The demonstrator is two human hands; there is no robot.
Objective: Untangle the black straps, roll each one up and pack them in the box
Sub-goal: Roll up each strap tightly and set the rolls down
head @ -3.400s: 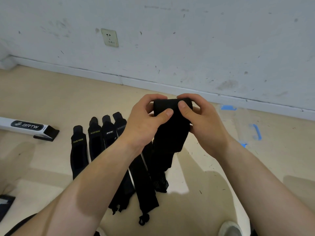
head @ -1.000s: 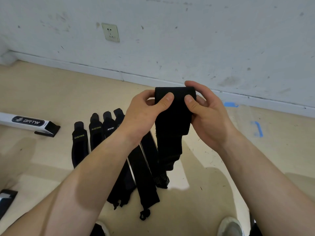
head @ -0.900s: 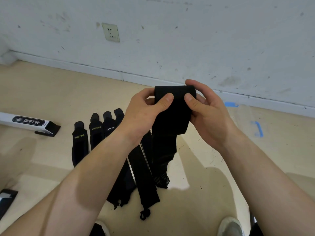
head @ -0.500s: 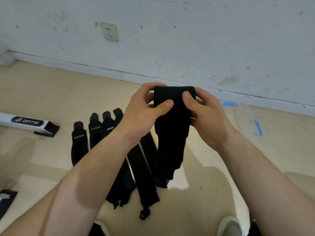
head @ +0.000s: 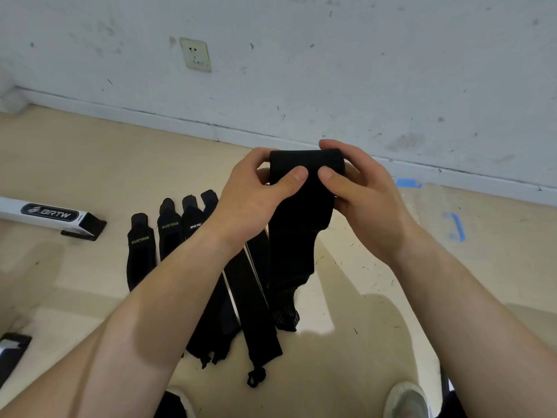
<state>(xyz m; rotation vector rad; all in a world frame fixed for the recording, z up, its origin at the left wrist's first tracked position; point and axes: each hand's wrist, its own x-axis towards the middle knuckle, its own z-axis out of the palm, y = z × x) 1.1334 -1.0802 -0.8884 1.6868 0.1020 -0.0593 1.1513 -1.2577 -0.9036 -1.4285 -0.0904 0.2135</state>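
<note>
Gripping black strap (head: 298, 236): left hand (head: 250, 203), right hand (head: 367, 203), fingers curled.

I see one black strap (head: 298, 230) rolled at its top, tail hanging, other straps (head: 140, 251) flat side by side on floor (head: 90, 164), maybe five

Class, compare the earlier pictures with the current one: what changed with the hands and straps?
The left hand and right hand kept hold of the rolled strap, thumbs pressing it, and seem to have raised it slightly. The straps on the floor and the white box stayed put.
</note>
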